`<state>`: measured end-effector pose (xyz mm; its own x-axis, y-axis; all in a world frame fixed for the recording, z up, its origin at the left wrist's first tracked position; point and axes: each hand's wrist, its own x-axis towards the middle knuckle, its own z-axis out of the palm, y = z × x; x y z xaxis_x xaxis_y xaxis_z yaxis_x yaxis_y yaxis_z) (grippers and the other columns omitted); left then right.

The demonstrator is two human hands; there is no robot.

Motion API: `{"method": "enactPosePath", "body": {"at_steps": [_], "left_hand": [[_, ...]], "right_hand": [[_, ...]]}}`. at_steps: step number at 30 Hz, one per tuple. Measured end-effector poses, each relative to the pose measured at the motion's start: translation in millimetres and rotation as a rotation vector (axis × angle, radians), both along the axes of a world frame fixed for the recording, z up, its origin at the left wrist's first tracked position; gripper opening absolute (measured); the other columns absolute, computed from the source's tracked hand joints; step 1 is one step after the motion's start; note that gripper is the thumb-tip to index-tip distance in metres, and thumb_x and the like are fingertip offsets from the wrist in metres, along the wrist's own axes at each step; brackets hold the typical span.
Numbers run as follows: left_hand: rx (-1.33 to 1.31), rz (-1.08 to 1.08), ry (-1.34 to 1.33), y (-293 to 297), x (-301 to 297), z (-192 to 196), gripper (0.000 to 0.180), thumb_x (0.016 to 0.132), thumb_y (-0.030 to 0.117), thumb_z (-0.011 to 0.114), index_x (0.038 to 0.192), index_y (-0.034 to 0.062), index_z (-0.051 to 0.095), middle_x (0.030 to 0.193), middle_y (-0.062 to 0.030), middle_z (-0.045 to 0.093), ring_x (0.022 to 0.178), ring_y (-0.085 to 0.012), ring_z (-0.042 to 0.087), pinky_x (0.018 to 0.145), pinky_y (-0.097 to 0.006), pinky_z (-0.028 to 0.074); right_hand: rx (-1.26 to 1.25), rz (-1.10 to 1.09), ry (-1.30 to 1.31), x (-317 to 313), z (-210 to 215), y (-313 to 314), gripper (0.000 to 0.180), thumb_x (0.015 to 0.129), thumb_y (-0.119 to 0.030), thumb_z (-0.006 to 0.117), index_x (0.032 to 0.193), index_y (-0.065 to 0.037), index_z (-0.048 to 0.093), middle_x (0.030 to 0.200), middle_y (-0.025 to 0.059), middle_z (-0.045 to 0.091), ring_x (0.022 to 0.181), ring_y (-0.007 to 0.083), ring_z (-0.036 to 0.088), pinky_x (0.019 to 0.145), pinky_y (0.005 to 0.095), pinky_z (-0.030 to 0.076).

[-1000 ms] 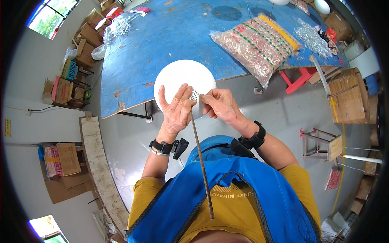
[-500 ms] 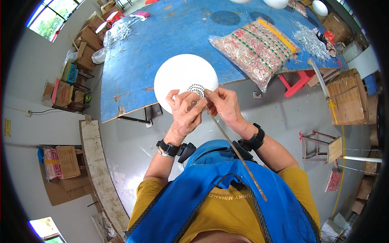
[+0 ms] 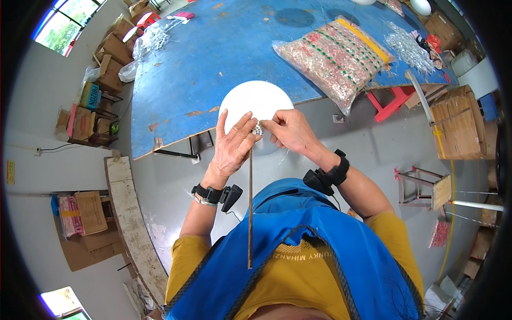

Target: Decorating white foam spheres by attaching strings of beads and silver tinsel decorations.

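Note:
A smooth white ball hangs in front of the table edge, on a thin brown stick that points down toward my body. On the ball's near side is a small patch of dark, bead-like dots, partly covered by my fingers. My left hand grips the ball beside the patch, its thumb and fingertips near the dots and its outer fingers stretched over the white surface. My right hand is closed in a pinch at the patch's right edge. Whatever lies between those fingertips is too small to make out.
The blue worktable bears a large clear bag of red and green pieces and a heap of silvery strands. A red stool is under its right side. Cardboard boxes and a small metal-framed stool stand at right.
The ball has turned and come slightly right and nearer. Its stick has swung from slanting right to pointing nearly straight down. Less of the dotted patch shows; my left fingers are more spread.

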<state>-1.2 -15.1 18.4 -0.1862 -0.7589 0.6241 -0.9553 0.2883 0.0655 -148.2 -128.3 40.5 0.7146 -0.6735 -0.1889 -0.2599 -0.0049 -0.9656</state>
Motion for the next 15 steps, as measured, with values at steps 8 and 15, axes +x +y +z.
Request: {"method": "enactPosePath", "body": {"at_steps": [8,15], "left_hand": [[-0.039,-0.045,-0.034,-1,0,-22,0.016,0.073,0.010,0.062,0.081,0.0108,0.049,0.099,-0.0067,0.062,0.105,-0.0217,0.056,0.102,-0.053,0.027],[-0.074,-0.019,-0.108,4,-3,-27,0.015,0.074,0.016,0.065,0.075,0.0116,0.051,0.099,-0.0067,0.062,0.104,-0.0203,0.056,0.097,-0.050,0.031]], "right_hand": [[-0.270,0.096,0.177,2,-17,-7,0.031,0.079,-0.025,0.062,0.064,0.002,0.059,0.052,0.0086,0.057,0.045,0.0130,0.056,0.043,0.0250,0.042],[-0.426,0.136,0.328,-1,-11,-7,0.031,0.079,-0.027,0.061,0.065,0.001,0.061,0.050,0.0076,0.057,0.045,0.0127,0.056,0.043,0.0253,0.041]]}}
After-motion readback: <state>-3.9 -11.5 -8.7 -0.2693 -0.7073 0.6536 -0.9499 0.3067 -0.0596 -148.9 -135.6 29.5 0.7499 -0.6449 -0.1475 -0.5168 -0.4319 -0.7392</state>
